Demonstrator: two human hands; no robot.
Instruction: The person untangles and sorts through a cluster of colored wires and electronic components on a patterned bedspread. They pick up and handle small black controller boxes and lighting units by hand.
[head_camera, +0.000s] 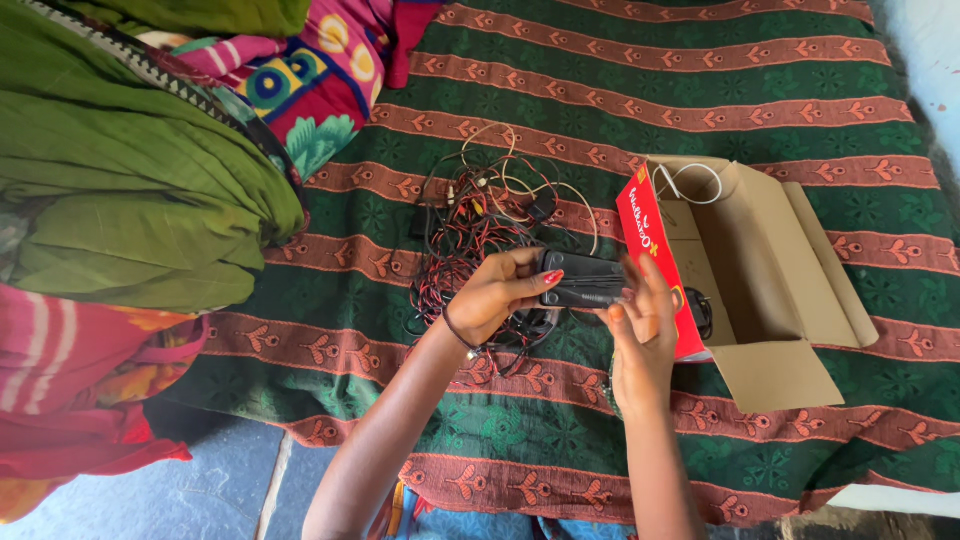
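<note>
A small black rectangular device (583, 279) is held between both hands above the middle of a green and red striped bedspread (700, 90). The left hand (497, 295) has its fingers closed on the device's left end; the right hand (643, 318) has its fingers wrapped around the right end. A tangle of red, black and white cables (480, 215) lies just behind the device. An open cardboard box (760, 270) with a red side rests near the bedspread's right edge. Folded green cloth (130, 190) is piled at the left edge.
</note>
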